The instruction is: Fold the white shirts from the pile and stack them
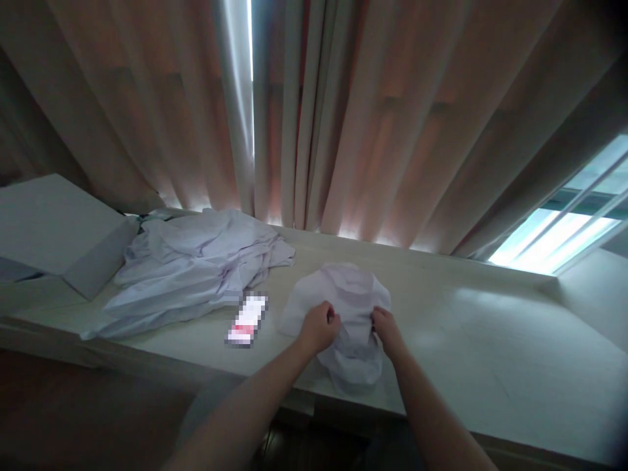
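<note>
Cloth (356, 284) near the desk's (466, 347) front edge, left hand (320, 327) and right hand (386, 327) both pinching it, rumpled so imo only partway; fabric pile (196, 261) toward left end left crumpled

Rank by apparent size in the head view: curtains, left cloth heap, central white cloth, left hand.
Largest to smallest:
1. Curtains
2. Left cloth heap
3. Central white cloth
4. Left hand

Ambient light is dim. Daylight enters by the window (549, 237) right of the right hand (387, 329) and a curtain gap (252, 98) beyond the left hand (320, 325). Glare marks the table (490, 307) rightward; pixelation masks the phone (248, 318) leftward. Outer corners darken.
</note>
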A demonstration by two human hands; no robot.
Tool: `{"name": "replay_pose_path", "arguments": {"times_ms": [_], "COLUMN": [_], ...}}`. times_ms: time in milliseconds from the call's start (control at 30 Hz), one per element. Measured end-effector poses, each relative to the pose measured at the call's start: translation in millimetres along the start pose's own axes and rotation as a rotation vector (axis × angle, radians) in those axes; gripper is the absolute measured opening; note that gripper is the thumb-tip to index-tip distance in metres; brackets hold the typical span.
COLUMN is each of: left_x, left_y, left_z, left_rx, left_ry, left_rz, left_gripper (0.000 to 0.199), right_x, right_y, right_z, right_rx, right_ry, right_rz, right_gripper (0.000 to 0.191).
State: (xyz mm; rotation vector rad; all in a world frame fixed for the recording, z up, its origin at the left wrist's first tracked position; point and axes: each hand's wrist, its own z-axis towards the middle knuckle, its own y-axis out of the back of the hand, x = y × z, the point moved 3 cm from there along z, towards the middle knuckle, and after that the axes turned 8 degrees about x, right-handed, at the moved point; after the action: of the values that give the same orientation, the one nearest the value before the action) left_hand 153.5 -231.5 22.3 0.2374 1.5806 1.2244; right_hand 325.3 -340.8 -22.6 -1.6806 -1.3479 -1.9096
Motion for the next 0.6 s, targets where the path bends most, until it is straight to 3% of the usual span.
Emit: {"name": "replay_pose_path", "arguments": {"times_ms": [67, 167, 300, 400, 500, 600], "left_x": [10.0, 21.4, 27.5, 30.1, 36.7, 47.7], "left_y": [-10.2, -20.9, -27.5, -29.5, -26.0, -13.9], "left_z": [-4.3, -11.4, -19.2, -21.6, -18.0, -9.5], "left_rx": [0.125, 0.235, 0.292, 0.317, 0.295, 0.213], "left_ry": [0.087, 0.139, 0.137, 0.119, 0.131, 0.216], "left_rz": [0.050, 0.099, 0.111, 0.114, 0.096, 0.089], "left_gripper": [0.023, 0.024, 0.021, 0.020, 0.021, 0.025], "right_x": [-10.1, -15.7, -3.6, 3.9, 8.2, 20.5], "right_y": [-5.4, -4.7, -3.8, -12.1, -16.7, -14.6], "right_z": [-1.6, 0.4, 7.7, 12.7, 16.0, 19.4], "right_rx": [0.063, -0.030, -0.217, -0.119, -0.018, 0.012], "right_ry": [-0.089, -0.102, 0.097, 0.119, 0.033, 0.071], "right_rz": [-0.127, -0.228, -0.469, -0.558, -0.511, -0.447], "right_gripper": [0.018, 0.017, 0.046, 0.061, 0.045, 0.025]}}
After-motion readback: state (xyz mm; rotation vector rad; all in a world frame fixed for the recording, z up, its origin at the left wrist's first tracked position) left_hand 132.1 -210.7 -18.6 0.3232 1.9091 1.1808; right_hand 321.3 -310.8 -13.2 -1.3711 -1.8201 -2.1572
